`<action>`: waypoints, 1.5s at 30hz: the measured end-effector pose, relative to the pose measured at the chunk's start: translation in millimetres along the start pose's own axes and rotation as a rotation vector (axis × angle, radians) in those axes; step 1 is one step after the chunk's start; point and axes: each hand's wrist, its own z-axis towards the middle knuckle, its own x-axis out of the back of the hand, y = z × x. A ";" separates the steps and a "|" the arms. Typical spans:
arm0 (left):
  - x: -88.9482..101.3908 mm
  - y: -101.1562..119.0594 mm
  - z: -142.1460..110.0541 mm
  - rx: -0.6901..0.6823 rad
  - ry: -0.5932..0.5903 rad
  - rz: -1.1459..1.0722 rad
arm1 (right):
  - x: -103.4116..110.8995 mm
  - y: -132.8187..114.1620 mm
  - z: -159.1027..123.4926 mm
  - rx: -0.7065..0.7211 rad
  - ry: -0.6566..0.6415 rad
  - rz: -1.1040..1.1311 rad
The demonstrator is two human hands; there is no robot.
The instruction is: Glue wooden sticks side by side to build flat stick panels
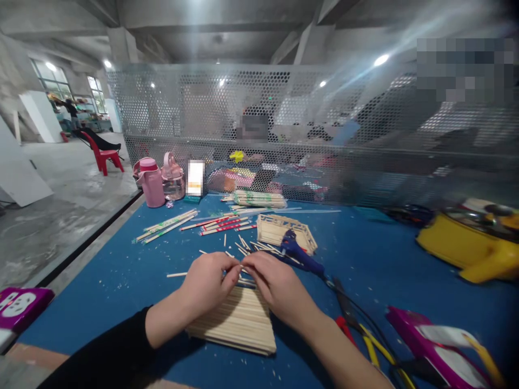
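My left hand (211, 276) and my right hand (276, 282) meet at the fingertips, both pinched closed. Whatever is between the fingers is too small to make out. Directly under them lies a slab of wooden sticks (239, 323) set side by side, its far edge partly hidden by the hands. Beyond the fingers, short cut sticks (243, 246) are scattered on the blue tabletop (121, 302). A blue glue gun (300, 254) rests to the right of them, its nozzle end against a small railed tray made of sticks (279, 232).
Packs of sticks (259, 199) lie at the back before a perforated metal screen (194, 108). A pink jug (151, 183) and clear bottle (173, 181) stand back left. Right are pliers (368, 343), a purple power strip (438, 346) and a yellow container (450, 243). People sit behind the screen.
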 end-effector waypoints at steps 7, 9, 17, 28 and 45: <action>7.6 -13.2 1.5 0.071 0.101 -0.055 | 27.0 32.8 -14.9 -0.635 -0.416 -0.280; 7.1 -14.5 1.7 0.068 0.097 -0.051 | 22.0 39.4 -20.9 -0.641 -0.528 -0.259; 4.5 -13.3 -0.7 -0.008 0.088 -0.121 | 5.8 33.5 -18.4 -0.647 -0.333 -0.323; 16.7 -2.0 24.0 -0.168 0.055 -0.132 | 20.7 22.9 -9.4 -0.708 0.416 0.911; 17.9 34.6 12.1 -0.289 -0.254 -0.287 | 14.0 -9.3 -5.0 -0.419 0.083 1.135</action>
